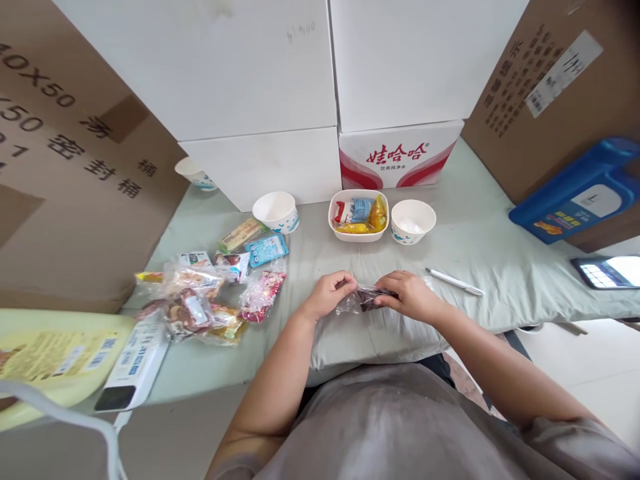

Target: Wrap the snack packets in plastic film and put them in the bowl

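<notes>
Both of my hands are closed on a small clear plastic packet (369, 299) with something dark brown inside, low over the cloth near the table's front edge. My left hand (331, 293) pinches the clear end of the wrapper. Around the dark part, my right hand (407, 295) has its fingers wrapped, which hides some of it. Beyond the hands stands a white tray (359, 236) holding several wrapped snacks. Just right of it is a paper bowl (413, 220) with crumpled clear wrapping inside. A white pen (455, 281) lies to the right of my right hand.
Several packaged snacks (197, 300) lie heaped at left, near another paper bowl (277, 212). White boxes (260, 167) wall off the back. A blue bottle (575, 193) and a phone (607, 272) are at right. A white device (135, 363) and a yellow container (60, 360) sit at left.
</notes>
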### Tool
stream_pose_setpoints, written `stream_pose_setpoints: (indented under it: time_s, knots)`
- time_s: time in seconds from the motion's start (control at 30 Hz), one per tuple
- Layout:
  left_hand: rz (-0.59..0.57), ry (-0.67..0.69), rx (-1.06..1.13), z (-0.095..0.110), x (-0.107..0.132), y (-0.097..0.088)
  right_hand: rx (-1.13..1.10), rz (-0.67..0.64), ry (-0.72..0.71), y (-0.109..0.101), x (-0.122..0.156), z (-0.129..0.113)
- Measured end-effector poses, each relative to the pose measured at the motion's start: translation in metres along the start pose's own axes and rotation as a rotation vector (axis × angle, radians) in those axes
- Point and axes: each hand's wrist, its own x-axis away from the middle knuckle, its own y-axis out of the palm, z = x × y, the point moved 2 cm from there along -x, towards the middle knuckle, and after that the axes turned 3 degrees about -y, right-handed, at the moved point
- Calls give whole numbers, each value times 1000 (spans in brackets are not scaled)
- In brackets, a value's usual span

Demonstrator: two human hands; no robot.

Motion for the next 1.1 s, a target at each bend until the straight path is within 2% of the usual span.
stream_pose_setpoints:
  time_s: [0.17, 0.27, 0.37, 0.47, 0.53, 0.63, 0.73, 0.87, 0.97, 1.03, 1.1]
  knots:
    - [67, 4, -15, -3, 1, 1, -40, 4, 69, -1, -7, 0]
    - [113, -1, 60, -1, 1, 3, -39, 78, 198, -1, -10, 3]
    - [157, -32, 182, -2, 1, 4, 50, 171, 259, -6, -15, 6]
    - [186, -117, 297, -6, -1, 4, 201, 279, 237, -15, -20, 4]
    - [201, -160, 351, -7, -3, 3, 223, 332, 145, -17, -22, -1]
    - [204, -184, 383, -7, -4, 2, 128, 242, -10, -8, -23, -11]
    - [262, -199, 399, -7, -4, 1, 105, 89, -59, 9, -22, -16]
    - [391, -189, 418, -7, -4, -4, 97, 95, -128, 15, -14, -22]
    - [492, -164, 410, -10, -5, -8, 63, 76, -265, 12, 4, -33]
    - [563, -162, 396, -14, -6, -11, 89, -40, -349, 12, 21, -41]
    - [621, -169, 374, -19, -7, -15, 134, -193, -364, 14, 37, -47]
